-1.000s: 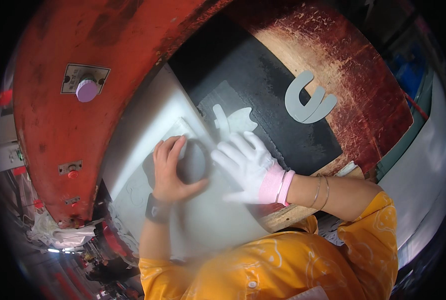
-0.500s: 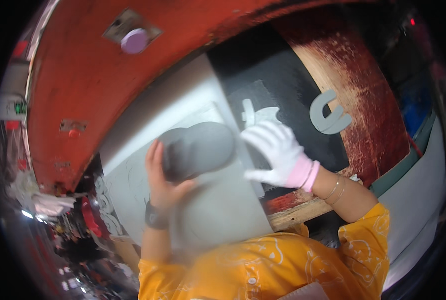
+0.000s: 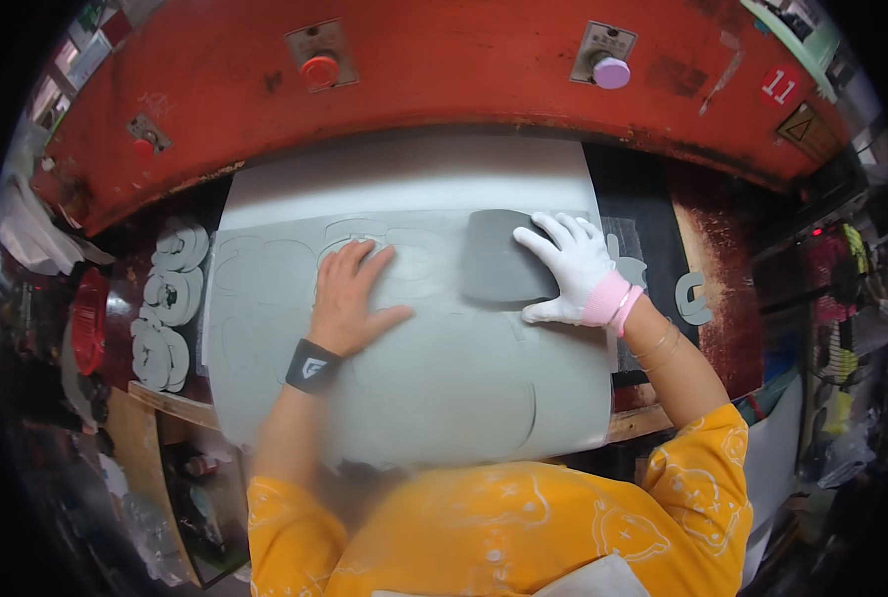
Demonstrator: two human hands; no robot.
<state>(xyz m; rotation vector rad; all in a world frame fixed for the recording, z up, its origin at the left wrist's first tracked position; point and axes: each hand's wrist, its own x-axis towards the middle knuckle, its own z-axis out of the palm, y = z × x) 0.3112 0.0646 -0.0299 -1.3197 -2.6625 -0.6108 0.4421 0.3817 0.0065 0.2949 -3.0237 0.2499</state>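
Where hands (image 3: 352,298) (image 3: 575,267) lie apart, dark block (image 3: 498,261) between

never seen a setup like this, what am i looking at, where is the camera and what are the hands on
There is no robot here: these are a person's own two hands, seen from a fisheye camera worn on the head and looking down, so straight edges bend near the rim. The big red machine with knobs stands across the far side. In front of it lies a pale grey sheet with curved outlines in it. The bare left hand is spread over the sheet. The white-gloved right hand is at the right edge of a dark grey block on the sheet; whether it grips firmly is hard to tell. Stacks of curved grey pieces sit to the left.
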